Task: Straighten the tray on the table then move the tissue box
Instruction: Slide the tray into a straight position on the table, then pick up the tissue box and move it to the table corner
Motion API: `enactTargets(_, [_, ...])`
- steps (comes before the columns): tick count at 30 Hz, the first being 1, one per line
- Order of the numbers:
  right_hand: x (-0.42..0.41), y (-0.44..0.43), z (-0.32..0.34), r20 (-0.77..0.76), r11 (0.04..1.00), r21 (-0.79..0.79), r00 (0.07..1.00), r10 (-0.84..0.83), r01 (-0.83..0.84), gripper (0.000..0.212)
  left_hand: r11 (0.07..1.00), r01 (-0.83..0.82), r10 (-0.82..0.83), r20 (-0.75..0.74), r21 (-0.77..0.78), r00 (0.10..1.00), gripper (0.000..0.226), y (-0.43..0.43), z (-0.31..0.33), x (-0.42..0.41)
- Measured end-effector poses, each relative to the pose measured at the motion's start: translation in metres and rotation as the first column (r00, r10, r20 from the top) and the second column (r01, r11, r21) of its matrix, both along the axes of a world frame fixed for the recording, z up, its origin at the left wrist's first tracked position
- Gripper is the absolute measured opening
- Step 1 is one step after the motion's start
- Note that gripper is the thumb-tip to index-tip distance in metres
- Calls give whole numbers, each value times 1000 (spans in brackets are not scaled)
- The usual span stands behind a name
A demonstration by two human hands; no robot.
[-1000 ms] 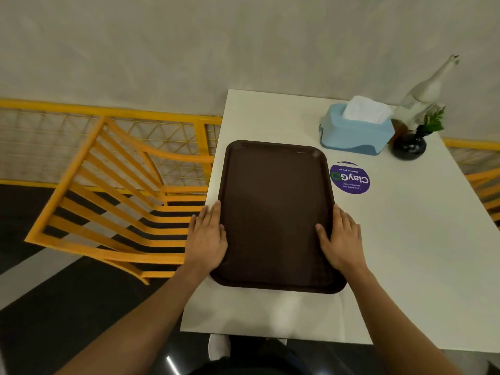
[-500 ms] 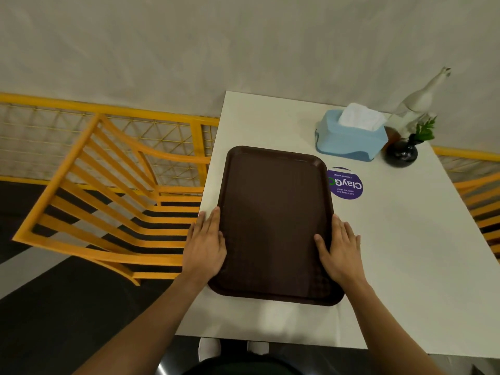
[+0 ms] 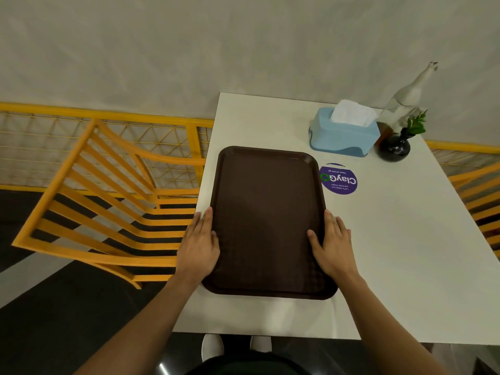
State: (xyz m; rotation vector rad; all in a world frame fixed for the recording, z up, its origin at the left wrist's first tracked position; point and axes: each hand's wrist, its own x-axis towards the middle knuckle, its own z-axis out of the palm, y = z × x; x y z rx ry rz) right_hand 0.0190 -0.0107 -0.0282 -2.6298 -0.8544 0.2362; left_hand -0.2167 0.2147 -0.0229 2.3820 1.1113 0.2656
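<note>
A dark brown rectangular tray [image 3: 267, 201] lies lengthwise on the white table [image 3: 392, 253], near its left edge. My left hand [image 3: 198, 246] grips the tray's left rim and my right hand [image 3: 334, 244] grips its right rim, each thumb resting on the tray's surface. A light blue tissue box [image 3: 342, 136] with white tissue sticking out stands at the back of the table, beyond the tray's far right corner and apart from it.
A small black vase with a green sprig [image 3: 395, 147] and a clear glass bottle [image 3: 405, 100] stand right of the tissue box. A purple round sticker [image 3: 339, 180] lies beside the tray. Yellow chairs [image 3: 108, 201] and a yellow railing flank the table; a wall is behind.
The tray has turned slightly between my hands and now sits closer to square with the table's edges. Both hands stayed on its rims. The view shifted a little.
</note>
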Motion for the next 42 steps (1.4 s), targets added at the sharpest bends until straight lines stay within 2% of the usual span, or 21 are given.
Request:
enactTargets(7, [1,0,-3,2,1000,5,1000,-20,20,74,1000,-4,4,-10,9,1000,60,-1,0,0])
enactTargets(13, [0,-2,-2,-20,1000,6,1000,-23,23,75,998,28,-27,19,-62,999,62,1,7,-3])
enactTargets(17, [3,-3,6,-133,993,92,989,-57,69,77,991,37,-27,78,-128,997,65,6,16,-2])
enactTargets(21, [18,-5,20,-192,962,191,969,-157,194,69,997,67,-63,102,-39,993,60,16,31,19])
enactTargets(24, [39,-10,33,-189,944,223,960,-204,244,56,993,115,-117,163,25,980,55,17,47,54])
enactTargets(27, [69,-15,46,-176,928,269,960,-216,258,49,988,153,-150,213,5,965,55,14,64,97])
enactTargets(31, [120,-18,64,-146,911,348,973,-179,220,47,982,188,-179,256,-10,950,56,-1,82,160])
enactTargets(36, [197,-13,82,-106,902,405,988,-114,148,43,987,155,-131,318,-52,939,58,-36,96,242])
enactTargets(42, [286,12,83,-14,875,485,1000,11,-3,46,981,118,-53,374,-154,926,80,-55,94,342])
